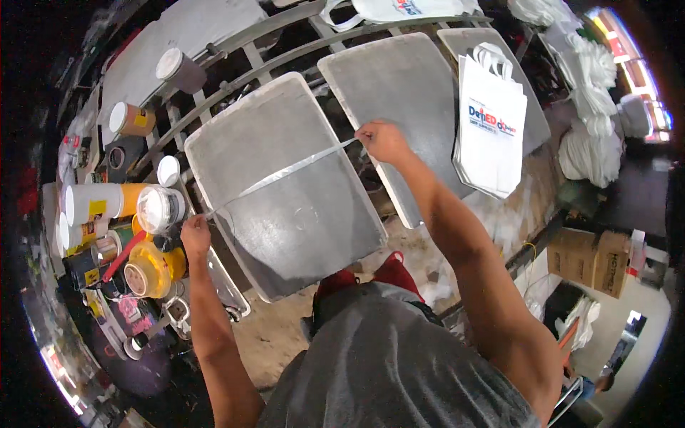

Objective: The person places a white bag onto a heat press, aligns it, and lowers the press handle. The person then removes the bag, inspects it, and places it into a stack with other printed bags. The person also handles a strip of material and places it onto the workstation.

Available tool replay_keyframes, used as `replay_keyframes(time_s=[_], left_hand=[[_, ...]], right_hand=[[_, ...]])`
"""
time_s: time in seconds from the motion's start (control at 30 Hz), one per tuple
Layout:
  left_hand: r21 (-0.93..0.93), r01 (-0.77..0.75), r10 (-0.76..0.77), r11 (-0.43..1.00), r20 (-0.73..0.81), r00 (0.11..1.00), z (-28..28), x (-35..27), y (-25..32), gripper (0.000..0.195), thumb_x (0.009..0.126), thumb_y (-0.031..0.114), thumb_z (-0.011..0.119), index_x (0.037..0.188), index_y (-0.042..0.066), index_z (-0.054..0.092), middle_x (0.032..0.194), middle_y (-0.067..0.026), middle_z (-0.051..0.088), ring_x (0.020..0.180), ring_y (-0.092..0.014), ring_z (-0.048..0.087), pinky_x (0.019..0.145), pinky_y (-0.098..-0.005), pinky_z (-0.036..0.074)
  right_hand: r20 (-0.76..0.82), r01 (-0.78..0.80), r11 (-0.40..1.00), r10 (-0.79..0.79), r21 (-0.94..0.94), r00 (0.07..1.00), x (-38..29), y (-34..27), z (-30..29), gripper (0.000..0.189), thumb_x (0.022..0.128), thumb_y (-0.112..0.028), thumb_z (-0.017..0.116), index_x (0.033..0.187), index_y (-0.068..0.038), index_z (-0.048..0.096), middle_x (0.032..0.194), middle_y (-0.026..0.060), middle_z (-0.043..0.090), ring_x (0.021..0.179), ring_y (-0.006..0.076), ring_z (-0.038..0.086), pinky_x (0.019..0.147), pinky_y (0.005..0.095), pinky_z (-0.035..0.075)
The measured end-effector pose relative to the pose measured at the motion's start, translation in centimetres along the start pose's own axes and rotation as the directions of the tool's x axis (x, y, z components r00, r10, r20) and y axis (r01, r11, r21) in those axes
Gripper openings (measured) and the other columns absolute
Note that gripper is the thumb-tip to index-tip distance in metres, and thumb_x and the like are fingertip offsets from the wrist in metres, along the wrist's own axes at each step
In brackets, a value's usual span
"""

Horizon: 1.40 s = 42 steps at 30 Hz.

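Note:
A narrow, whitish translucent strip of tape is stretched across a grey rectangular board with pale edges. Its left end is pinched in my left hand, just past the board's left edge. My right hand grips the other end between thumb and fingers, over the gap beside a second grey board. Whether the strip touches the board's surface, I cannot tell. To the right, a stack of white printed bags with handles lies across the second board and a third board.
Tubs and jars crowd the left side, among them a clear-lidded tub and a yellow container. A metal rail frame runs behind the boards. Bundled white bags hang at right, above cardboard boxes. Part of another person shows at lower right.

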State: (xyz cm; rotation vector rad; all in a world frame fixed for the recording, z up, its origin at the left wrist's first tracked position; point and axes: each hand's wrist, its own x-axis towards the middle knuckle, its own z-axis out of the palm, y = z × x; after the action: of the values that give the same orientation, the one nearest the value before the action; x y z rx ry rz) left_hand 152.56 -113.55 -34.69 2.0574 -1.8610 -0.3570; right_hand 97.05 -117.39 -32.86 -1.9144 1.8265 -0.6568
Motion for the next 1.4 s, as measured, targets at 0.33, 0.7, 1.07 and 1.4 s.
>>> replay_keyframes(time_s=[0.33,0.7,1.07,1.4], left_hand=[[-0.049,0.034,-0.033,0.998,0.024,0.999,-0.4,-0.2,0.1,0.018,0.088,0.018,0.065,0.097,0.004,0.073,0.089,-0.0180,0.067,0.086,-0.038,0.065,0.079,-0.0446,0.051],[-0.117,0.093,-0.084,0.989,0.076,0.994,-2.2,-2.1,1.1,0.019,0.091,0.014,0.061,0.103,0.000,0.066,0.098,-0.0228,0.069,0.094,-0.040,0.067,0.083,-0.0444,0.052],[-0.139,0.104,-0.087,0.985,0.126,0.988,-2.6,-1.0,2.1,0.021,0.088,0.020,0.058,0.101,0.008,0.070,0.100,-0.0215,0.069,0.094,-0.041,0.066,0.085,-0.0500,0.053],[-0.199,0.075,-0.035,0.977,0.194,0.980,-1.7,-1.7,0.0,0.021,0.084,0.016,0.061,0.101,0.008,0.072,0.100,-0.0206,0.069,0.096,-0.039,0.066,0.085,-0.0484,0.053]], right_hand=[[0.017,-0.041,0.999,0.040,0.033,0.999,-0.9,0.0,0.1,0.012,0.082,-0.017,0.066,0.090,-0.010,0.074,0.088,0.0155,0.068,0.081,0.0363,0.066,0.073,0.0446,0.053],[0.036,-0.090,0.963,0.084,0.253,0.996,-4.7,-0.4,-1.3,0.014,0.089,-0.016,0.066,0.095,-0.004,0.070,0.091,0.0165,0.070,0.081,0.0298,0.066,0.074,0.0394,0.052],[0.191,-0.144,0.988,0.132,0.051,0.973,-1.5,1.2,-1.6,0.015,0.087,-0.003,0.066,0.101,0.000,0.066,0.097,0.0121,0.070,0.092,0.0204,0.064,0.082,0.0325,0.050],[0.222,-0.013,0.988,0.048,-0.153,0.974,-0.4,3.7,-0.6,0.016,0.085,-0.014,0.067,0.096,-0.002,0.070,0.088,0.0098,0.070,0.081,0.0195,0.064,0.075,0.0335,0.050]])
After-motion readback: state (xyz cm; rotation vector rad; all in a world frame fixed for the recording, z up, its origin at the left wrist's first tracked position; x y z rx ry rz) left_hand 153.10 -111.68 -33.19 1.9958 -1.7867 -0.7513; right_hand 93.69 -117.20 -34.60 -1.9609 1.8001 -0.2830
